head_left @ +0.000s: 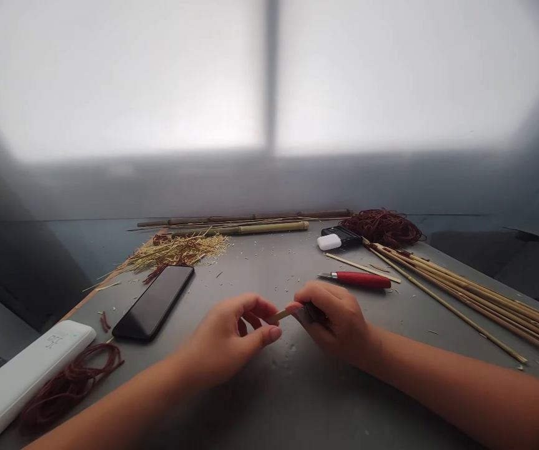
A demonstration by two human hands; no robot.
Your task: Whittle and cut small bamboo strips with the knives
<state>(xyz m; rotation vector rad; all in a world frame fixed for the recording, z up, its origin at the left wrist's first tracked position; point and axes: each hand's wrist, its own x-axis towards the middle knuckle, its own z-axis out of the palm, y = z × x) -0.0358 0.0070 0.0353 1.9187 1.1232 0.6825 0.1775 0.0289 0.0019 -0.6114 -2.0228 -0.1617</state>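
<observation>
My left hand is closed in a pinch on the end of a short bamboo stick, low over the grey table. My right hand is closed too, fingers curled round a small dark tool pressed against the stick's other end. Both hands meet near the table's middle. What the dark tool is cannot be made out.
A red-handled knife lies just behind my right hand. Thin bamboo sticks fan out on the right, beside a dark red cord bundle and a lighter. A phone, shavings pile, white case and cord lie left. Bamboo poles lie at the back.
</observation>
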